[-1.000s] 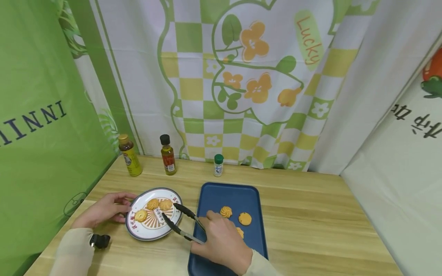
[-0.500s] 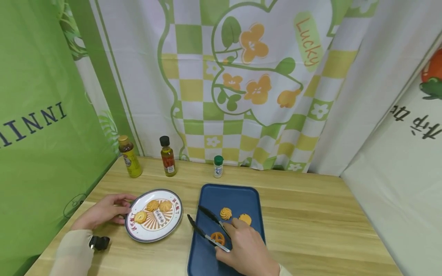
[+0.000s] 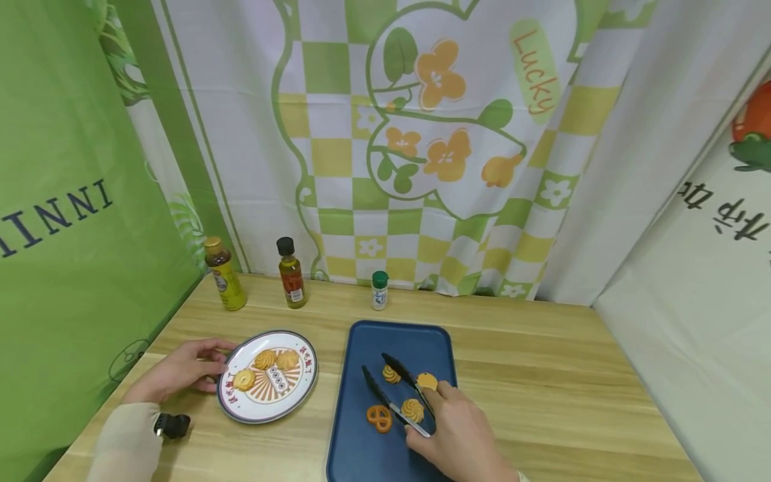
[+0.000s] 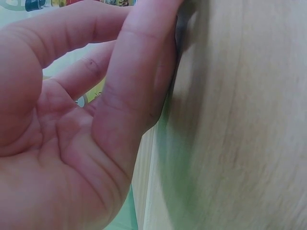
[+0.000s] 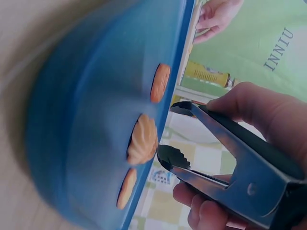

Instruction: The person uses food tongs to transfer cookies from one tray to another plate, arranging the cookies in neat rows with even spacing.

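Note:
My left hand (image 3: 183, 369) rests at the left rim of a white plate (image 3: 289, 396) with a dark edge, its fingers bent loosely. Three cookies (image 3: 265, 359) lie on the plate. My right hand (image 3: 460, 428) holds metal tongs (image 5: 259, 191) with black tips. Their jaws are spread over the blue tray (image 3: 355, 445). On that tray, a swirled cookie (image 3: 412, 410) sits between the tong arms near the hand, and another swirled cookie (image 3: 391, 374) lies between the tips. Beside them are a pretzel (image 3: 379, 418) and a round cookie (image 3: 427, 381), partly behind the right hand.
Along the back edge of the wooden table (image 3: 542, 402) stand a yellow-labelled bottle (image 3: 227, 281), a black-capped oil bottle (image 3: 292, 278) and a small green-capped shaker (image 3: 379, 291). Patterned curtains (image 3: 446, 167) hang behind and at both sides.
My right hand has carried the spread tongs rightward from over the plate to over the tray cookies. The left hand has stayed at the plate.

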A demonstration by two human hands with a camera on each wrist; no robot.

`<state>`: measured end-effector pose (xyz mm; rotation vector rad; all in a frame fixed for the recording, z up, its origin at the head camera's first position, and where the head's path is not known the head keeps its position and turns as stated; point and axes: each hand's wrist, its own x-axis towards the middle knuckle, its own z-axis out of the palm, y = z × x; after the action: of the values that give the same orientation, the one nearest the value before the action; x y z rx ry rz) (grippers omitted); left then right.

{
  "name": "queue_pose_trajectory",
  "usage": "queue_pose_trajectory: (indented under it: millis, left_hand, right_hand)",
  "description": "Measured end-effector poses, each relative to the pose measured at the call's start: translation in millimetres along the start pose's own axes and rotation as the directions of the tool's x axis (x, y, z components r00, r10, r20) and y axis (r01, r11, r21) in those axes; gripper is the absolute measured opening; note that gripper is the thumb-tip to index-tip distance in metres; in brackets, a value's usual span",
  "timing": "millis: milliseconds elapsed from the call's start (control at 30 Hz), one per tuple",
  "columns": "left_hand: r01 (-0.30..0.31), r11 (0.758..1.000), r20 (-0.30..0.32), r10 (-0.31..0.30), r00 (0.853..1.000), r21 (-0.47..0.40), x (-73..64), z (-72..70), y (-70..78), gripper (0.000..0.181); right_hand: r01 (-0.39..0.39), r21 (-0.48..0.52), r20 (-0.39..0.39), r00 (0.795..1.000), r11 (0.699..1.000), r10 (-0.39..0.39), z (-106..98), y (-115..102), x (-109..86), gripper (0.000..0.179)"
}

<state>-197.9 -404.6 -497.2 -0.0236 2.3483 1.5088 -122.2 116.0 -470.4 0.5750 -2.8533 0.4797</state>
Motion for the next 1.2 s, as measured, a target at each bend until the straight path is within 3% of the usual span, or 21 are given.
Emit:
queue_pose_trajectory:
  millis: [567, 833, 1200]
  left_hand:
    - [0.011, 1.000, -0.003, -0.011, 1.000, 0.015, -2.6, 1.2, 4.2, 0.059]
    - [0.008, 1.000, -0.006, -0.008, 1.000, 0.012, -3.2, 1.9, 4.4, 0.059]
    - [-0.005, 1.000, 0.003, 0.005, 1.000, 0.004, -3.3, 2.3, 4.2, 0.059]
  right_hand:
    - [-0.120, -0.036, 0.056, 0.991, 0.992, 0.122, -15, 11, -3.4, 0.058]
    - [-0.134, -0.029, 0.116, 0.984, 0.991, 0.136, -19, 11, -1.3, 0.058]
    - [-0.113, -0.033, 0.126, 0.985, 0.993, 0.116, -19, 11, 0.1, 0.055]
